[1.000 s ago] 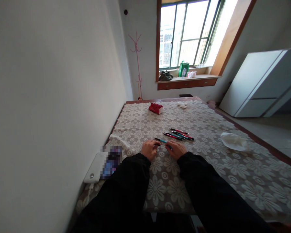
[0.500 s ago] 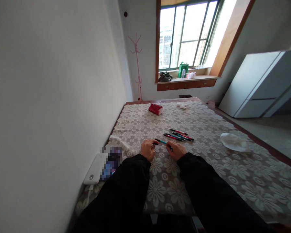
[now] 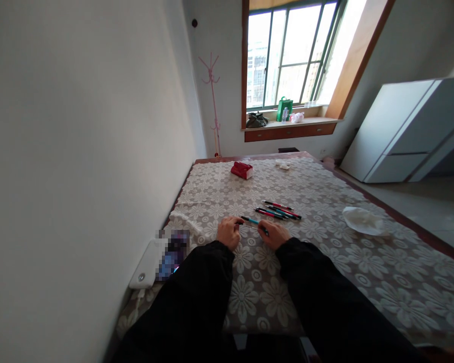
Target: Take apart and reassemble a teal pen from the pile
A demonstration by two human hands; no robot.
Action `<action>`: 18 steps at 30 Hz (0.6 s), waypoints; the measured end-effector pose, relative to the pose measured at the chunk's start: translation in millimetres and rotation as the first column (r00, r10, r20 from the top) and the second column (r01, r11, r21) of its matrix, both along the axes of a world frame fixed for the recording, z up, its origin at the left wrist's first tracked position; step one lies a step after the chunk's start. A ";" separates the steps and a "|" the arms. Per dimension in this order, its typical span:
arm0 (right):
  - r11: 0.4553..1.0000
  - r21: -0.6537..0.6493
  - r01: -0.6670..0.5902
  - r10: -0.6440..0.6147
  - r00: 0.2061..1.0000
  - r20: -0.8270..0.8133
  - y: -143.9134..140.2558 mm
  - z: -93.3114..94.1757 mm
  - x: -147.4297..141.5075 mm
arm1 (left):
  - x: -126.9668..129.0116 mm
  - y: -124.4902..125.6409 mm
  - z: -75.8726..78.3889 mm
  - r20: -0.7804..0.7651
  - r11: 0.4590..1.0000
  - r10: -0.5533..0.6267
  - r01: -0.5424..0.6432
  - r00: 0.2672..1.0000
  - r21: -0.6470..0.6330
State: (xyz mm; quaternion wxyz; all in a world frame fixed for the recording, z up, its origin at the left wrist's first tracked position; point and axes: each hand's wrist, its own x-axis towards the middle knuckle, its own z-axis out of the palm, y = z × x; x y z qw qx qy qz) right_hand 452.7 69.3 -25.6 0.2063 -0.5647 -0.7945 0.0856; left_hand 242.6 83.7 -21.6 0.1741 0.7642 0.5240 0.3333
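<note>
My left hand is closed, thumb and fingers pinching a small black pen part. A thin pale rod runs from near it toward my right hand. My right hand is closed around the near end of a teal-and-black pen, whose black tip points to the left hand. Whether rod and pen are joined inside my right fingers is hidden. Just beyond my hands, several black, red and teal pens lie in a loose bunch on the patterned tablecloth.
A white power bank with a cable and a partly blurred phone lie left, by the wall. A red tissue pack and crumpled tissue lie at the far end. A white sheet-like wrapper rests on the right.
The view has shifted very slightly. Both hands keep their grips in nearly the same place, and the pens on the cloth have not moved.
</note>
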 end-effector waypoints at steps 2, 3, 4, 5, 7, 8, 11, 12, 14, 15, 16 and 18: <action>1.000 -0.005 -0.013 0.013 1.000 0.003 0.9 -1.3 0.3 | 0.2 0.7 -0.3 0.006 1.000 0.005 -0.005 1.000 -0.003; 1.000 -0.008 -0.023 0.023 1.000 0.006 1.2 -1.9 0.4 | 0.5 0.8 -0.4 0.008 1.000 -0.004 0.004 1.000 -0.005; 0.999 -0.010 -0.037 0.037 0.999 0.009 1.5 -2.5 0.5 | 1.1 0.8 -0.6 0.010 1.000 -0.019 0.019 1.000 -0.008; 0.999 -0.011 -0.052 0.052 0.999 0.011 1.6 -2.9 0.5 | 1.7 0.6 -0.7 0.009 0.999 -0.041 0.041 0.999 -0.011; 0.997 -0.012 -0.071 0.071 0.997 0.013 1.5 -3.2 0.3 | 3.2 -0.3 -0.8 0.006 0.995 -0.094 0.094 0.996 -0.018; 0.997 -0.013 -0.072 0.072 0.997 0.014 1.5 -3.3 0.2 | 3.9 -0.9 -0.8 0.003 0.993 -0.119 0.119 0.993 -0.022; 0.999 -0.011 -0.050 0.051 0.998 0.023 1.4 -3.6 0.4 | 5.4 -3.2 -0.5 0.001 0.985 -0.168 0.167 0.986 -0.031; 0.999 -0.011 -0.047 0.047 0.999 0.027 1.4 -3.8 0.5 | 5.6 -3.9 -0.2 0.001 0.984 -0.177 0.176 0.984 -0.034; 0.999 -0.010 -0.049 0.049 0.998 0.033 1.4 -4.2 0.8 | 5.7 -4.7 0.3 0.002 0.980 -0.194 0.193 0.981 -0.039; 0.999 -0.011 -0.053 0.053 0.998 0.037 1.3 -4.3 0.8 | 5.6 -4.7 0.5 0.002 0.979 -0.201 0.201 0.980 -0.041; 0.998 -0.011 -0.056 0.056 0.998 0.040 1.1 -4.1 0.8 | 5.3 -4.4 0.6 0.001 0.978 -0.206 0.205 0.979 -0.044; 0.998 -0.008 -0.055 0.056 0.997 0.048 0.3 -2.9 0.5 | 4.5 -3.1 0.4 0.002 0.980 -0.194 0.194 0.981 -0.049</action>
